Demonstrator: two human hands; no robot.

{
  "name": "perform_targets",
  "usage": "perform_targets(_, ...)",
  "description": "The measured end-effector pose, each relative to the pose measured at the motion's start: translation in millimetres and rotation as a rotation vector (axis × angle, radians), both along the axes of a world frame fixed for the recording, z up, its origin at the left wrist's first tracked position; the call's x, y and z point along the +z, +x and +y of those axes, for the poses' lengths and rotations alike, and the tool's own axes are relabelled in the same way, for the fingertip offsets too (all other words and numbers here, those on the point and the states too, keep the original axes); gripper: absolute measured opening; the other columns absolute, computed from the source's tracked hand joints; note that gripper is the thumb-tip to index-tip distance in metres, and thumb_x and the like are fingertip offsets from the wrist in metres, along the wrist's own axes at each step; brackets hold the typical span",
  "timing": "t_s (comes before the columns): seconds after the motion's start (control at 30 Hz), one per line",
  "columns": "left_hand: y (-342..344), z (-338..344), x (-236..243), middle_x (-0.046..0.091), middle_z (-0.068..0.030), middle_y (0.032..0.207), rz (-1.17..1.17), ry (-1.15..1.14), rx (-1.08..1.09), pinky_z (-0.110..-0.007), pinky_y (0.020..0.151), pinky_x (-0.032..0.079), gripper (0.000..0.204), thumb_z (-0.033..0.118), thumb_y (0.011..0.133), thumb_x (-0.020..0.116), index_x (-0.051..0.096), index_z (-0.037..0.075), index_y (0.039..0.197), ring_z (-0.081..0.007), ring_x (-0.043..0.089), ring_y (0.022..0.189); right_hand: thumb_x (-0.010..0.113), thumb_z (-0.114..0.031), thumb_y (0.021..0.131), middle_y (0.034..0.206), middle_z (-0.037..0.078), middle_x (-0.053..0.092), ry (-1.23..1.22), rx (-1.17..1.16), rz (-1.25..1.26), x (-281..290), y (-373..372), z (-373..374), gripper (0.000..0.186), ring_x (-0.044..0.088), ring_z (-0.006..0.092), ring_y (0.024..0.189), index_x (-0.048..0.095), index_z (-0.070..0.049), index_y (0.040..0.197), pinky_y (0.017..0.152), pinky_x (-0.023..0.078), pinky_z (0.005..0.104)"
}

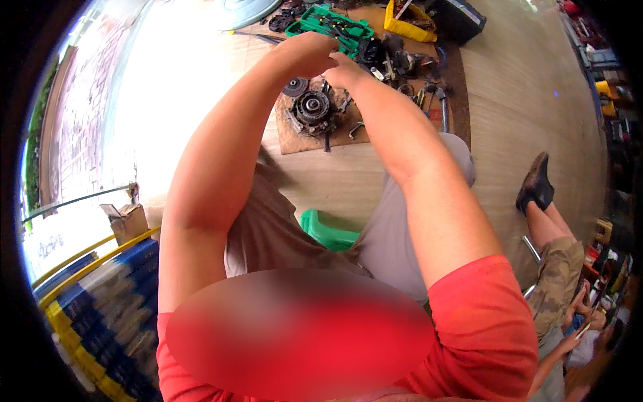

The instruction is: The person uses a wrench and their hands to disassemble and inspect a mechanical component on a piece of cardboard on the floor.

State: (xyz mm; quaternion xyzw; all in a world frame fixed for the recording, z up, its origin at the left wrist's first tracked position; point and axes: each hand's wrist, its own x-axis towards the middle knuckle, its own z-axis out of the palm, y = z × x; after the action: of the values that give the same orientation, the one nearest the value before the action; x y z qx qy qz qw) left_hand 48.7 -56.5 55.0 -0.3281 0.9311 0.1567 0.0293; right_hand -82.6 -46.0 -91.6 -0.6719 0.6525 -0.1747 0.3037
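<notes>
Both my arms stretch forward over a sheet of brown cardboard [295,143] on the floor. My left hand [320,50] and my right hand [343,70] meet at the far side, by an open green tool case [362,30]. Their fingers are turned away and overlap, so I cannot see what they hold, if anything. Nearer me, between my forearms, lies a round, greasy metal machine part [313,107] with a ringed hub. A smaller dark disc [295,86] lies just beyond it. A small wrench [356,129] rests to its right.
A hammer [442,104] and assorted dark parts lie on the right of the cardboard. Beyond are a yellow tray [408,27] and a black box [462,20]. A green stool [325,231] is beneath me. At right, another person's shoe [536,184] shows; a blue-and-yellow stack [100,308] stands left.
</notes>
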Motion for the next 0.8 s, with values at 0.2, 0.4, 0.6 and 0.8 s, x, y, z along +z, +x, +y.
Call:
perform_targets(0.2, -10, -1, -1, 0.063, -0.0178, 0.107, -0.026, 0.031, -0.01, -0.042, 0.084, 0.048, 0.041, 0.024, 0.082, 0.063, 0.058, 0.006, 0.118, -0.0352, 0.06, 0.098, 0.05, -0.018, 0.086, 0.115, 0.013, 0.06, -0.086, 0.25, 0.258, -15, -24, -14, 0.036, 0.057, 0.0342, 0.106, 0.054, -0.017, 0.121, 0.087, 0.048, 0.0427)
perform_targets(0.4, 1, -6, -15, 0.061, -0.0187, 0.113, -0.057, 0.056, -0.001, -0.042, 0.086, 0.047, 0.044, 0.023, 0.08, 0.063, 0.057, 0.005, 0.12, -0.0343, 0.059, 0.102, 0.051, -0.037, 0.085, 0.106, 0.012, 0.064, -0.09, 0.204, 0.325, 29, -8, 9, 0.036, 0.06, 0.035, 0.096, 0.059, -0.017, 0.114, 0.083, 0.048, 0.0437)
perform_targets(0.6, 2, -11, -22, 0.067, -0.0151, 0.092, -0.124, 0.21, 0.143, -0.043, 0.077, 0.049, 0.028, 0.027, 0.075, 0.068, 0.068, 0.012, 0.099, -0.0341, 0.063, 0.089, 0.043, -0.043, 0.089, 0.124, 0.009, 0.05, -0.159, 0.087, 0.193, 10, -11, 0, 0.043, 0.049, 0.0257, 0.111, 0.048, -0.016, 0.122, 0.091, 0.038, 0.0365)
perform_targets(0.8, -17, 6, -2, 0.068, -0.0135, 0.093, -0.13, 0.153, 0.077, -0.042, 0.073, 0.05, 0.025, 0.026, 0.075, 0.066, 0.071, 0.008, 0.092, -0.0311, 0.065, 0.088, 0.033, -0.047, 0.094, 0.148, 0.005, 0.029, 0.093, 0.126, 0.625, -16, -31, -2, 0.055, 0.033, 0.0207, 0.132, 0.027, -0.021, 0.143, 0.108, 0.028, 0.0317)
